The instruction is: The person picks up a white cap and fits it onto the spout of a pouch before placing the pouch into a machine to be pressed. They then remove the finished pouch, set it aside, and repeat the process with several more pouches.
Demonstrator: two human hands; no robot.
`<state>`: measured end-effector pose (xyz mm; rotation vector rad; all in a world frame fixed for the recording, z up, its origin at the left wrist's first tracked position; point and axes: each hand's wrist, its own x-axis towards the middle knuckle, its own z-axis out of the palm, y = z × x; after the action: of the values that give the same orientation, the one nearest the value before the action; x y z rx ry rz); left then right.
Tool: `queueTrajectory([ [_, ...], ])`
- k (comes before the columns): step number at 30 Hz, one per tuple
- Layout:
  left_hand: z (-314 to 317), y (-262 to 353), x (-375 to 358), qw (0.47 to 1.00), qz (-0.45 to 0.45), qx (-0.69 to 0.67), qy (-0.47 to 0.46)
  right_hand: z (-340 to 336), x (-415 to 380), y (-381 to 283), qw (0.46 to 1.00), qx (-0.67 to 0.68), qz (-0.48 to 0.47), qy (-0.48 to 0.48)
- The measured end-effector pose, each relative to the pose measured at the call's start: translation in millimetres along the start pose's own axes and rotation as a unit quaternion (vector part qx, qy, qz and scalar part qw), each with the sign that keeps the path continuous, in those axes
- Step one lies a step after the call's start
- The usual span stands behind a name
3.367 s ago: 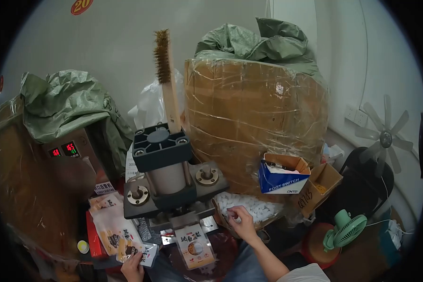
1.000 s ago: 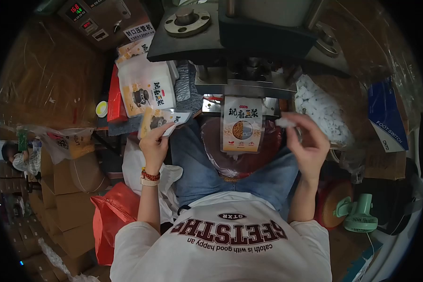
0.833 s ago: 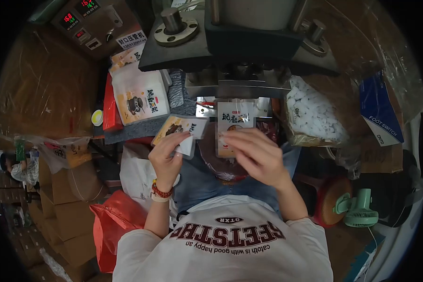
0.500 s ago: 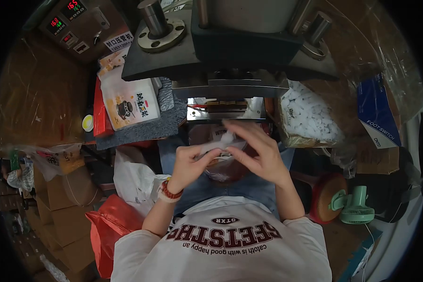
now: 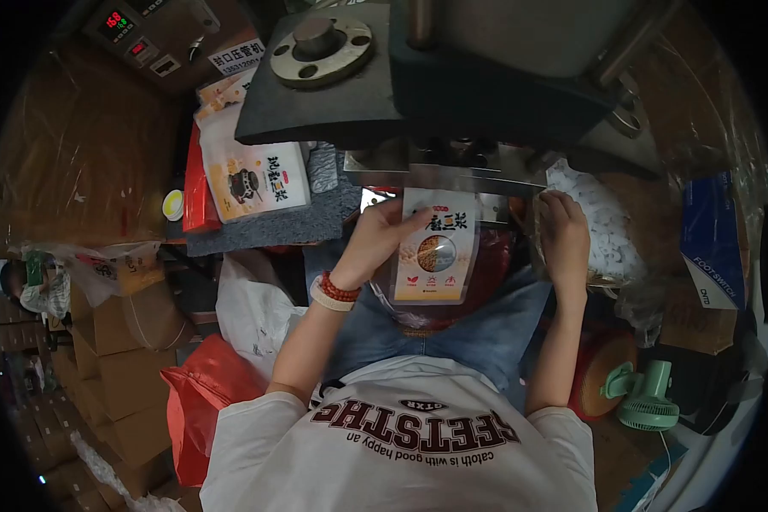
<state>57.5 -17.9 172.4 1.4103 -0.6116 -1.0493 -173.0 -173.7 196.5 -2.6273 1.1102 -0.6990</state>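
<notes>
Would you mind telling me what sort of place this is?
Probably a small packaging workshop: a heavy press stands before the seated person, a control box shows lit digits, and printed pouches lie stacked on the left.

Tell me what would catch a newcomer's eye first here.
Probably the dark metal press looming across the top. Just below it, the left hand grips a printed pouch. The bright red bag at lower left and the green fan at lower right also stand out.
</notes>
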Motion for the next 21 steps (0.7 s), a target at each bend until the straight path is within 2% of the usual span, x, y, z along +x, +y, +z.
queueTrajectory([
  [1, -13.1, 9.0, -4.2, 0.996, 0.027, 0.078, 0.031, -2.3, 0.7, -1.7, 1.000, -0.001, 0.000, 0.008],
  [2, -42.4, 5.1, -4.4, 0.959, 0.069, 0.250, 0.110, -2.1, 0.3, -3.0, 1.000, 0.019, 0.016, 0.020],
  [3, -60.8, 11.5, -10.4, 0.849, 0.174, 0.445, 0.224, -2.3, 0.6, -3.5, 0.999, 0.020, 0.016, 0.018],
  [4, -78.2, 17.7, -16.4, 0.677, 0.267, 0.607, 0.320, -2.8, 1.4, -3.3, 1.000, 0.011, 0.005, 0.027],
  [6, -130.3, -11.3, -26.5, 0.671, 0.121, 0.695, 0.229, -3.4, 2.2, 0.0, 0.999, 0.000, -0.006, 0.038],
  [7, -132.1, -11.5, -41.3, 0.671, 0.140, 0.703, 0.188, -3.8, 2.6, 3.5, 0.999, -0.005, -0.001, 0.041],
  [9, -135.0, -13.4, -63.1, 0.718, 0.197, 0.662, 0.085, -6.2, 2.8, 2.1, 0.999, -0.011, 0.007, 0.049],
  [10, -132.8, -15.2, -70.0, 0.671, 0.260, 0.687, 0.098, -10.6, 0.7, -2.7, 0.992, 0.032, 0.004, 0.126],
  [11, -128.7, -17.1, -75.4, 0.673, 0.258, 0.686, 0.100, -15.6, 0.6, -9.5, 0.977, 0.076, -0.002, 0.201],
  [12, -124.1, -18.7, -78.8, 0.739, 0.264, 0.603, 0.143, -23.1, -2.4, -22.2, 0.977, 0.076, -0.006, 0.200],
  [13, -118.1, -19.6, -81.6, 0.796, 0.266, 0.513, 0.183, -32.2, -12.5, -41.5, 0.963, 0.188, 0.022, 0.193],
  [14, -106.6, -17.8, -80.7, 0.845, 0.232, 0.431, 0.215, -36.4, -21.6, -59.7, 0.936, 0.295, 0.051, 0.184],
  [15, -93.3, -13.0, -81.2, 0.846, 0.234, 0.429, 0.213, -35.0, -26.0, -76.0, 0.924, 0.336, -0.031, 0.179],
  [17, -66.0, -0.8, -83.9, 0.851, 0.315, 0.372, 0.197, -26.3, -30.5, -110.1, 0.925, 0.317, -0.164, 0.131],
  [19, -43.8, 10.7, -85.5, 0.831, 0.372, 0.386, 0.147, -3.3, -30.6, -123.8, 0.919, 0.300, -0.238, 0.091],
  [21, -26.8, 19.6, -87.9, 0.824, 0.398, 0.387, 0.117, 7.0, -34.7, -131.4, 0.917, 0.311, -0.234, 0.084],
])
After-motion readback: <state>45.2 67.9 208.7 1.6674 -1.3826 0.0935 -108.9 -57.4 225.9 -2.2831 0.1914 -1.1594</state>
